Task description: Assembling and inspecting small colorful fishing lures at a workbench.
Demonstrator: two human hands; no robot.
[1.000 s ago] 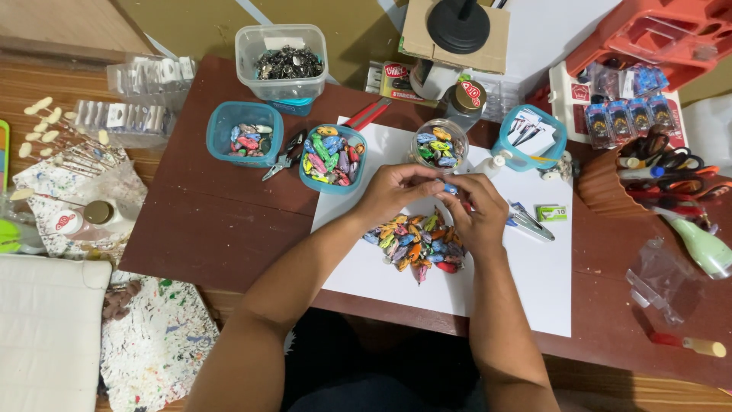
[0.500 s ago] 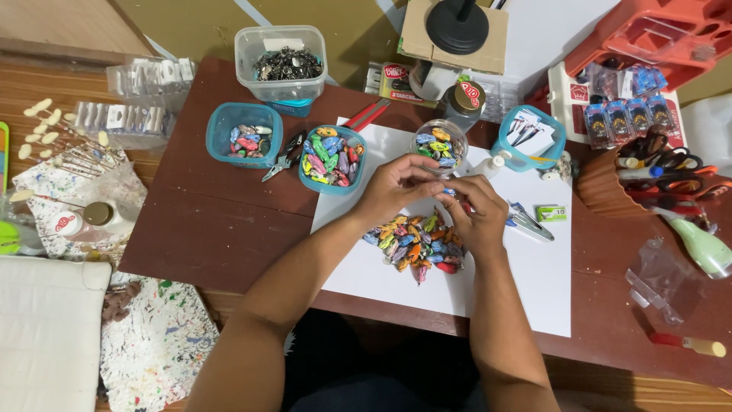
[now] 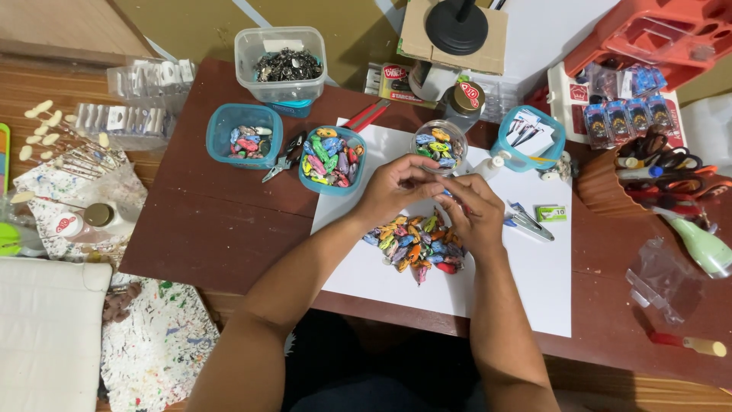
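Far off to the left of both hands a white cushion (image 3: 47,332) lies beside a paint-spattered cloth (image 3: 156,347), with a strip of small packets (image 3: 122,118) up beyond them. Closer in, up and left of the left hand, sits a teal bowl (image 3: 244,136) of coloured bits; behind it stands a clear tub (image 3: 280,62) filled with dark metal pieces. Small pliers (image 3: 284,159) lie between that bowl and a second teal bowl (image 3: 332,159), which is just up-left of the left hand.

The left hand (image 3: 396,187) is curled, its thumb and fingers pinched together at something too small to make out where it meets the other hand. Right beneath both hands, on the white paper sheet (image 3: 526,282) covering the brown table (image 3: 221,229), lies the pile of colourful small pieces (image 3: 418,246). Just above the hands is a small clear bowl (image 3: 438,145) of the same pieces.

The right hand (image 3: 474,212) is half closed, fingertips touching the left hand's; whether it grips anything itself I cannot tell. Just to its right lie metal tweezers (image 3: 528,223) and a small green box (image 3: 550,213). Up-right stands a teal cup (image 3: 530,139) of cards, further right a brown holder of scissors (image 3: 648,172), and well below that a red-handled tool (image 3: 686,343).
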